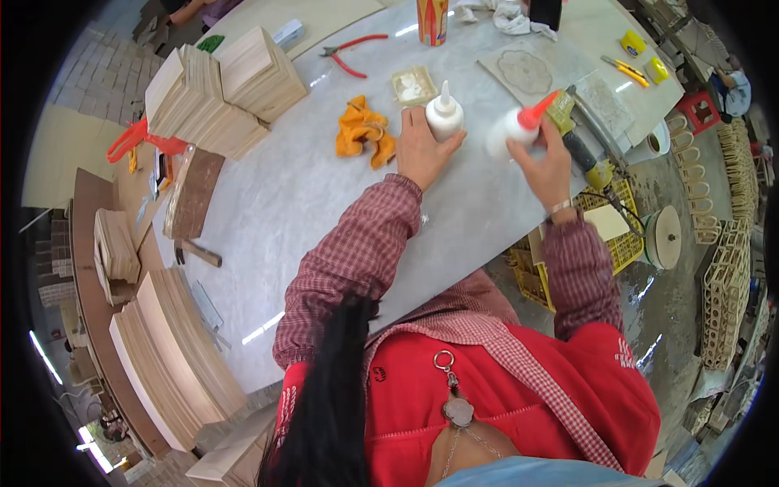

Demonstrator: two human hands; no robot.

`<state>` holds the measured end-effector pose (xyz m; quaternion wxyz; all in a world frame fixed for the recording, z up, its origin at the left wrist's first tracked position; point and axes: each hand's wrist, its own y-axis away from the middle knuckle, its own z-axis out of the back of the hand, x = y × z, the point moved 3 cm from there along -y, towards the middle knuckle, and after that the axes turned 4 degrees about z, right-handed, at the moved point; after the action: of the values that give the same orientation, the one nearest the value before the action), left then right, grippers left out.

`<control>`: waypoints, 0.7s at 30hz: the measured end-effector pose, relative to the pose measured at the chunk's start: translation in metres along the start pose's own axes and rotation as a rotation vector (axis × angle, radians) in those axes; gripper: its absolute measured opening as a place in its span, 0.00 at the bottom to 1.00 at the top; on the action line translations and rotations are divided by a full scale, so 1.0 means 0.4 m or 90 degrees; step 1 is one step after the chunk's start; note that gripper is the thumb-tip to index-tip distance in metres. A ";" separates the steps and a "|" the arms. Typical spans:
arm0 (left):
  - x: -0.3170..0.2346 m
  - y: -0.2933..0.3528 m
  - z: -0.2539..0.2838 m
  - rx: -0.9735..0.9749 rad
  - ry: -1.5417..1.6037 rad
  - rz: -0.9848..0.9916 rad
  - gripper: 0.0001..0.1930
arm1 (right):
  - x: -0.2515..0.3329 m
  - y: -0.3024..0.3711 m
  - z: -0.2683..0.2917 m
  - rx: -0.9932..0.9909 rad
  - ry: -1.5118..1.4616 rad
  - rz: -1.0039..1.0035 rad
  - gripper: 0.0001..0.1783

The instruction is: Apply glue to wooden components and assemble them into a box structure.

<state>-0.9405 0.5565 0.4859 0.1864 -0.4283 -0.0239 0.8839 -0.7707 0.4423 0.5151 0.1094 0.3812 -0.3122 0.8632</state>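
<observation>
"Toward the far side of the grey table (300, 203), what is held?"

"A white-tipped bottle (445, 122) is clasped upright between the thumb and fingers of the left hand (420, 152). By the right hand (542, 169) a red-tipped bottle (507, 135) is gripped, its red nozzle (535, 113) slanted to the right."

"What could go wrong?"

"The nozzle could be knocked against the power tool (578, 149) just beside it, if the right hand is swung outward. Some contents could be lost if the slanted bottle is squeezed. If the left grip is loosened unevenly, the white-tipped bottle could be toppled toward the small dish (401, 88). The orange cloth (354, 140) could be dragged by the left hand."

"And what is hard to make out?"

"The red-tipped bottle is blurred; whether its base is lifted cannot be told, nor whether the tool is touched. Some fingertips are hidden behind the bottles. The yellow crate (529, 276) is partly covered by the right sleeve (580, 272)."
</observation>
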 end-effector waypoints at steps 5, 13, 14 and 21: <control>-0.032 -0.078 -0.085 0.014 -0.025 -0.011 0.28 | -0.016 0.096 0.003 0.057 0.050 0.029 0.30; 0.015 0.162 0.074 0.152 0.234 0.045 0.12 | 0.194 0.087 0.146 0.233 -0.231 -0.134 0.18; 0.006 0.212 0.079 0.197 0.319 -0.007 0.12 | 0.248 0.039 0.143 0.203 -0.463 -0.054 0.17; -0.266 0.311 0.207 0.079 0.505 -0.313 0.14 | 0.488 -0.309 0.043 0.247 -1.451 -0.083 0.11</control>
<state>-0.9824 0.4134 0.5927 0.4102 -0.7027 0.0013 0.5813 -0.8414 0.5186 0.7222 -0.2516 0.9641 -0.0716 0.0454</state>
